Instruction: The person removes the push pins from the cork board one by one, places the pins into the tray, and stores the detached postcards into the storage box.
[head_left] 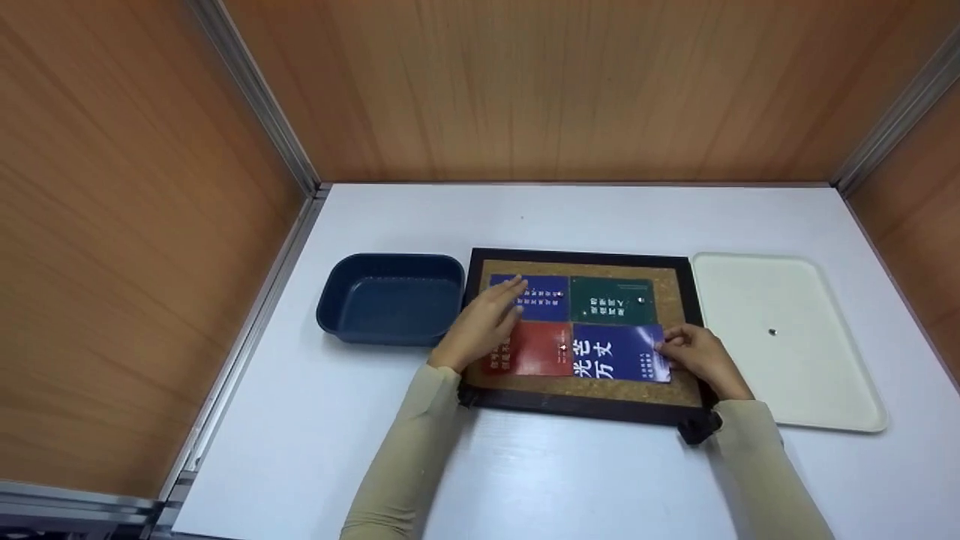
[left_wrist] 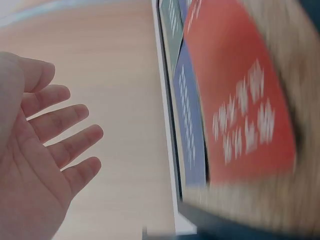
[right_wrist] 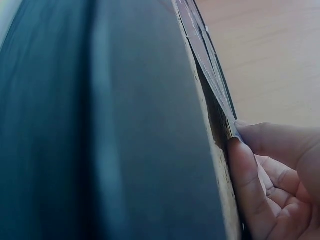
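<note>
My right hand [head_left: 699, 355] pinches the right edge of a blue card [head_left: 626, 352] with white characters, between thumb and forefinger. In the right wrist view that card edge is lifted a little off the cork. The card lies at the lower right of a black-framed cork board [head_left: 585, 390]. My left hand [head_left: 484, 322], fingers spread and holding nothing, hovers over the board's left side. Below it is a red card [head_left: 536, 351], partly hidden by the hand. Above sit another blue card [head_left: 551, 300] and a green card [head_left: 611, 300]. Small pins show on these three.
A dark blue basin [head_left: 394, 337] stands left of the board. On the right lies a pale tray [head_left: 817, 375] with one small pin [head_left: 772, 331] in it. Wood-grain panels [head_left: 570, 90] enclose the white table [head_left: 555, 480] at the back and sides.
</note>
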